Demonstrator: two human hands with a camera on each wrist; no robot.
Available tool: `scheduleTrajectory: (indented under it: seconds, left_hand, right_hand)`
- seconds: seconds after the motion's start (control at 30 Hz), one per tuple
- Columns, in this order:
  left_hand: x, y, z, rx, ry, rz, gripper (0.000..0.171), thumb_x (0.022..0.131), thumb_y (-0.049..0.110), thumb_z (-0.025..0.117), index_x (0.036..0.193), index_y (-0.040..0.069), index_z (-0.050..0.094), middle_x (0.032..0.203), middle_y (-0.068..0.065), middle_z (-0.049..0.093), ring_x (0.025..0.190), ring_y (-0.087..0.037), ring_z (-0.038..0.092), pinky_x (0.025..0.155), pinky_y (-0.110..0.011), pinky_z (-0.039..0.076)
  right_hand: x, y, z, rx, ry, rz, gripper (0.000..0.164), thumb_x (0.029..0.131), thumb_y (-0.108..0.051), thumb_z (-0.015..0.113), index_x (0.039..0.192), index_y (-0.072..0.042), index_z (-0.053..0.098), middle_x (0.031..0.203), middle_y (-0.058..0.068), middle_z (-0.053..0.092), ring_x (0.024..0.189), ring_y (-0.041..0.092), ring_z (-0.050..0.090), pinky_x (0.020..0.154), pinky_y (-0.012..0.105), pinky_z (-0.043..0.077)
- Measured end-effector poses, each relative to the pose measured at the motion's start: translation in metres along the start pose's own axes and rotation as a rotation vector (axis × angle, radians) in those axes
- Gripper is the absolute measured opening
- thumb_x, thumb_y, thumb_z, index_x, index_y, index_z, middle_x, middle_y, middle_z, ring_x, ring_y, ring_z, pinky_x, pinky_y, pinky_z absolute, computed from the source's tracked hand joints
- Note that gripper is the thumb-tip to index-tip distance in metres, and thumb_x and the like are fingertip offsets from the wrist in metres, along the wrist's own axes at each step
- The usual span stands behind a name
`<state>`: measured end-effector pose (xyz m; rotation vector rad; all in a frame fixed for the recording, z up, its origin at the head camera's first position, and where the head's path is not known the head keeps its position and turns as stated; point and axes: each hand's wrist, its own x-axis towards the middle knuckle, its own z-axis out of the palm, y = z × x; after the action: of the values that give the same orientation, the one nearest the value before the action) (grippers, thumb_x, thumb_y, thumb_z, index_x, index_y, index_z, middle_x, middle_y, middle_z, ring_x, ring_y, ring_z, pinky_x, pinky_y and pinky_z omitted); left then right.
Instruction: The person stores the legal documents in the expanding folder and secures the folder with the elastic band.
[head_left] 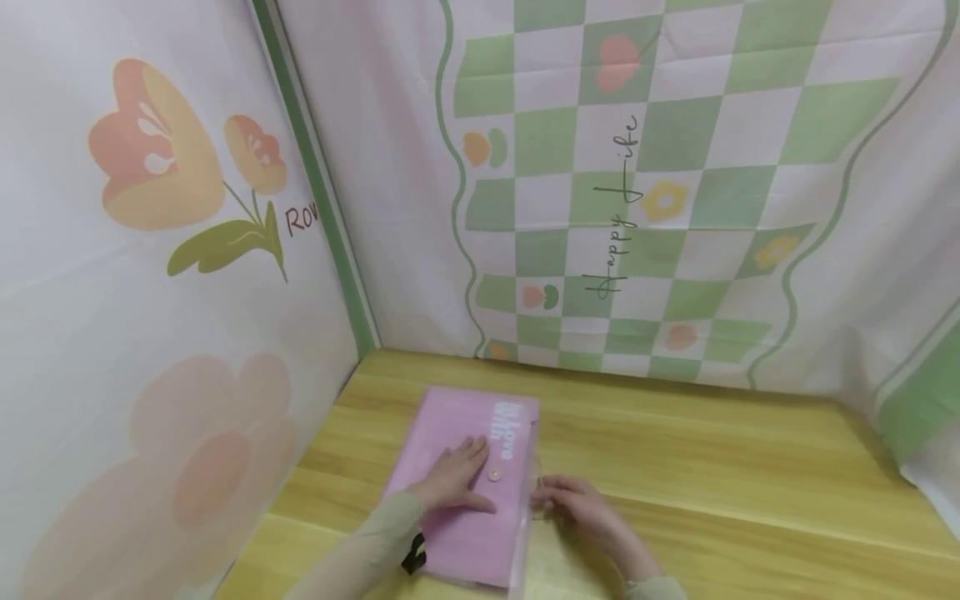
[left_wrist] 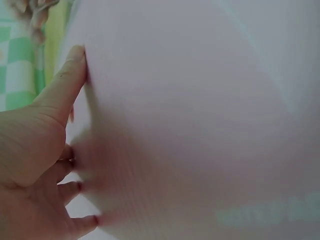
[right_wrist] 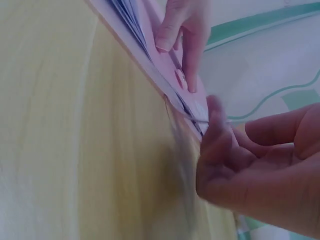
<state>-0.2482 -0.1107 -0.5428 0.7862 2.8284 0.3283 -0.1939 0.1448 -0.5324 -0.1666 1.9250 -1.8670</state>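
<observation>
A pink file folder (head_left: 450, 412) with white lettering and a small round button (head_left: 494, 474) lies flat on the table. My left hand (head_left: 453, 478) rests on its cover with the fingers spread, just left of the button. At the folder's right edge, my right hand (head_left: 579, 505) has its fingers bent around a thin cord (right_wrist: 200, 120) that comes off that edge. Layered inner sheets (right_wrist: 131, 22) show along the folder's side in the right wrist view. In the left wrist view the pink cover (left_wrist: 200, 125) fills most of the picture, under the left fingertips.
The wood-grain table (head_left: 712, 467) extends to the right of the folder. A checkered green and white curtain (head_left: 615, 192) hangs behind it, and a flowered curtain (head_left: 150, 317) stands along the left side. A small black item (head_left: 414, 554) shows near the left wrist.
</observation>
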Motion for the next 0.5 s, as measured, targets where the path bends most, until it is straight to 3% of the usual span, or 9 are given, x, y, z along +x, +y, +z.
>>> scheduleTrajectory:
  seconds: [0.1,0.2,0.27,0.33,0.43,0.5]
  left_hand:
    - [0.005,0.011,0.0,0.035,0.007,0.009,0.109,0.073,0.061,0.077,0.154,0.003,0.031,0.162,-0.015,0.028,0.15,-0.035,0.029,0.119,-0.06,0.03]
    - [0.01,0.023,0.004,0.056,0.022,0.016,0.11,0.072,0.064,0.075,0.154,0.005,0.031,0.162,-0.013,0.029,0.15,-0.033,0.03,0.118,-0.058,0.033]
    - [0.013,0.03,0.008,0.062,0.046,0.022,0.111,0.071,0.066,0.075,0.154,0.006,0.033,0.162,-0.013,0.031,0.149,-0.033,0.032,0.118,-0.056,0.035]
    - [0.017,0.037,0.013,0.073,0.074,0.027,0.112,0.069,0.068,0.075,0.153,0.006,0.036,0.161,-0.013,0.034,0.148,-0.033,0.035,0.117,-0.055,0.036]
    - [0.02,0.048,0.018,0.09,0.12,0.03,0.112,0.066,0.07,0.076,0.15,0.005,0.04,0.158,-0.014,0.039,0.145,-0.034,0.04,0.115,-0.054,0.039]
    - [0.022,0.054,0.021,0.097,0.144,0.03,0.113,0.064,0.071,0.076,0.149,0.005,0.042,0.157,-0.014,0.041,0.143,-0.034,0.043,0.114,-0.055,0.041]
  right_hand:
    - [-0.002,-0.004,-0.002,-0.083,0.075,-0.025,0.048,0.1,-0.014,0.051,0.134,0.019,0.045,0.096,0.003,0.069,0.077,0.008,0.057,0.065,0.02,0.048]
    - [-0.005,-0.008,-0.006,-0.161,0.116,-0.052,0.045,0.099,-0.011,0.05,0.134,0.017,0.046,0.102,0.016,0.07,0.075,0.011,0.058,0.062,0.021,0.049]
    - [-0.005,-0.009,-0.009,-0.234,0.125,-0.091,0.043,0.099,-0.008,0.049,0.133,0.018,0.047,0.109,0.026,0.069,0.081,0.02,0.066,0.068,0.026,0.056]
    - [-0.005,-0.01,-0.011,-0.319,0.135,-0.133,0.041,0.098,-0.004,0.048,0.132,0.018,0.048,0.119,0.032,0.065,0.098,0.033,0.069,0.083,0.035,0.059]
    - [-0.005,-0.008,-0.014,-0.466,0.171,-0.191,0.036,0.095,-0.001,0.051,0.128,0.014,0.055,0.123,0.031,0.065,0.116,0.044,0.063,0.099,0.05,0.054]
    - [-0.005,-0.007,-0.016,-0.593,0.196,-0.235,0.034,0.093,0.0,0.054,0.125,0.009,0.061,0.122,0.028,0.067,0.115,0.045,0.063,0.099,0.055,0.052]
